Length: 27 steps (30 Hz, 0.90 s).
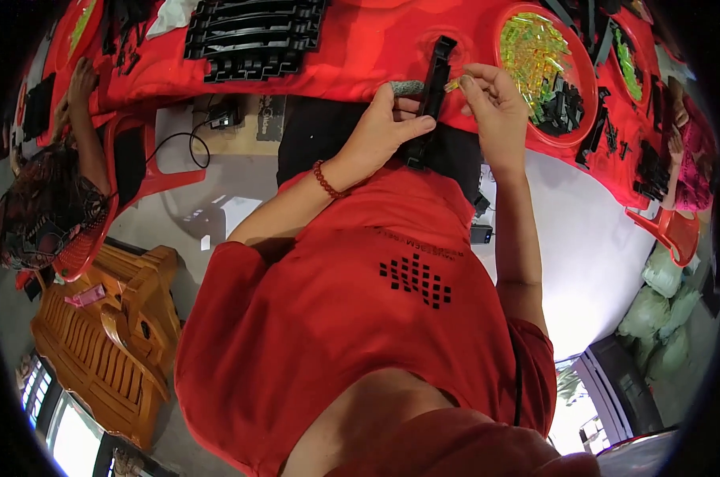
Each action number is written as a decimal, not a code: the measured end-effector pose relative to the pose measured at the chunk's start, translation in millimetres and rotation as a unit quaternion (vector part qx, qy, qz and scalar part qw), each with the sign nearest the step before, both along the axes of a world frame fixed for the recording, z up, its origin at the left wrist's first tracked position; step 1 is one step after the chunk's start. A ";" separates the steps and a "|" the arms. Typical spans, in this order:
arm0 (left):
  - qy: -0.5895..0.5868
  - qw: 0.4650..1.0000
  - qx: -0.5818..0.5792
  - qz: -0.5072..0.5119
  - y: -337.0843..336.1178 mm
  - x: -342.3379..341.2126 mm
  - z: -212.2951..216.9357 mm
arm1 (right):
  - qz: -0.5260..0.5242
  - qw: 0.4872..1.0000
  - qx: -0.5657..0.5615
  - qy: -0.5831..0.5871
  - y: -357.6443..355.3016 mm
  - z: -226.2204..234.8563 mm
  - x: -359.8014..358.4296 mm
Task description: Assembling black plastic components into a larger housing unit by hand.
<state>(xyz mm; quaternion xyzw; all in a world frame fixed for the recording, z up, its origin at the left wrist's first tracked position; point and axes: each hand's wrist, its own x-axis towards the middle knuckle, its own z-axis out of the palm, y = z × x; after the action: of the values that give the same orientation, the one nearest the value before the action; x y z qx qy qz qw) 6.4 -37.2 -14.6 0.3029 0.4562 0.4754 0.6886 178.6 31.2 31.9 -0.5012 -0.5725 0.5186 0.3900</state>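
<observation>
My left hand (380,131) is closed around a long black plastic strip (435,83), holding it upright over my lap at the table's edge. Something grey-green covers one finger of that hand. Just right of the strip, my right hand (497,107) pinches a small yellowish piece (453,84) between thumb and fingertips, close to the strip's side. A round red basin (592,95) stands beyond my right hand. In it lie many small clear yellow pieces (535,48) and a heap of small black parts (563,111).
Black strips (253,36) lie side by side on the red-covered table (360,56). A second red basin with green pieces (628,63) stands farther right. People sit at left (54,199) and right (690,171). A wooden chair (110,334) stands behind on the left.
</observation>
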 end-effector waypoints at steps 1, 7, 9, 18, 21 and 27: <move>0.000 1.000 -0.003 0.003 -0.4 0.2 -1.9 | 0.001 1.000 0.000 -0.005 -2.1 -1.2 -2.3; -0.077 0.997 0.001 0.010 -3.1 -2.5 -16.0 | 0.016 0.989 0.111 -0.093 -4.8 -22.0 -9.2; -0.096 0.995 0.017 0.004 -3.5 -4.7 -23.5 | 0.003 0.990 0.091 -0.110 -9.7 -20.0 -13.2; -0.064 0.998 0.005 0.008 -5.5 -2.7 -15.2 | 0.012 0.964 0.158 -0.213 -10.2 -12.7 -15.4; -0.070 0.998 0.002 0.005 -4.8 -3.0 -19.6 | 0.014 0.960 0.177 -0.215 -10.1 -16.6 -14.4; -0.086 0.996 0.000 0.000 -4.7 -4.3 -19.3 | 0.025 0.956 0.186 -0.226 -13.9 -22.0 -16.1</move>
<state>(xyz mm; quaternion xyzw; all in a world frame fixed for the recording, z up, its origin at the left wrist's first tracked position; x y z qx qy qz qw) 2.1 -41.9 -33.9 0.2613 0.3953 0.4998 0.7250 162.5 17.3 9.9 -0.5095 -0.7446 0.2852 0.3235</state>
